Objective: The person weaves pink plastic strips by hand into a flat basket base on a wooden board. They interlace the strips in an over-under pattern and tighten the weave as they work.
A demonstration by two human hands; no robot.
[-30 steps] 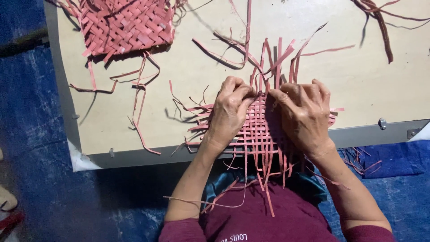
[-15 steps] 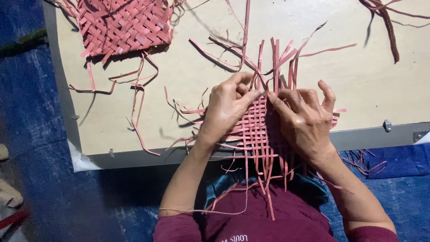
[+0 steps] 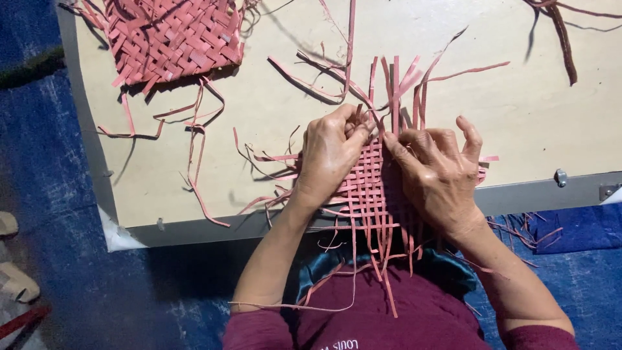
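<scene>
A small mat of woven pink strips (image 3: 369, 188) lies at the near edge of a pale board (image 3: 272, 155), with loose strip ends fanning out past it and hanging toward my lap. My left hand (image 3: 330, 155) rests on the mat's left part, fingertips pinching strips at its far edge. My right hand (image 3: 440, 172) presses on the mat's right part, thumb and forefinger gripping a strip close to the left hand's fingertips, other fingers raised. Upright strip ends (image 3: 395, 84) stick out beyond both hands.
A larger woven pink mat (image 3: 172, 35) lies at the board's far left with loose strips (image 3: 194, 129) trailing from it. Dark strips (image 3: 560, 32) lie at the far right. The board has a grey metal edge (image 3: 538, 191). Blue cloth (image 3: 58, 214) covers the floor.
Both hands have shifted slightly toward the far edge of the small mat, and their fingertips have come together on the strips there.
</scene>
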